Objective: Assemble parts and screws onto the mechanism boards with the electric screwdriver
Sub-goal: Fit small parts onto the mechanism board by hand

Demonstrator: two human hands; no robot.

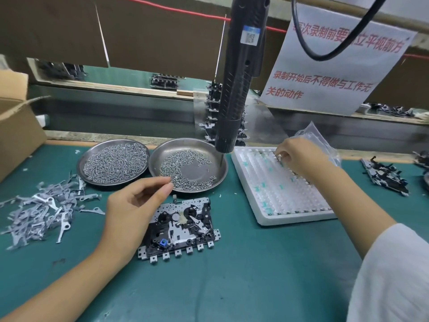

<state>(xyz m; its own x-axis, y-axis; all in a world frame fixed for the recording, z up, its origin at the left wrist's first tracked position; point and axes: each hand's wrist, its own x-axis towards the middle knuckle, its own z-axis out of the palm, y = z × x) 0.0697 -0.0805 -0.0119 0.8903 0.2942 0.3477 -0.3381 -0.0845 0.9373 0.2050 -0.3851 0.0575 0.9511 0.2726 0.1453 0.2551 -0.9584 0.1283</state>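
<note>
Left hand [137, 205]: fingers loosely curled, thumb and forefinger tips pinched together; whether a screw sits between them is too small to tell. It hovers over the counter [255, 275], touching nothing.

Mechanism board [183, 231]: flat on the counter, just right of and below the left hand, its long axis running left to right, its tabbed edge toward the person. The left hand is much the nearer to it.

Screw dish [188, 165]: just beyond the left fingertips, half covered with loose screws; a fuller dish [113, 161] touches its left rim.

Electric screwdriver [241, 75]: hanging upright, untouched, bit over the nearer dish's right side, between the two hands.

Right hand [299, 156]: well right of the board, fingertips pinching a small part at the far rows of the white parts tray [278, 189].

Lever parts [44, 212]: heaped left of the left hand.

Judgement: the picked part must travel leftward and nearer to reach the board.
</note>
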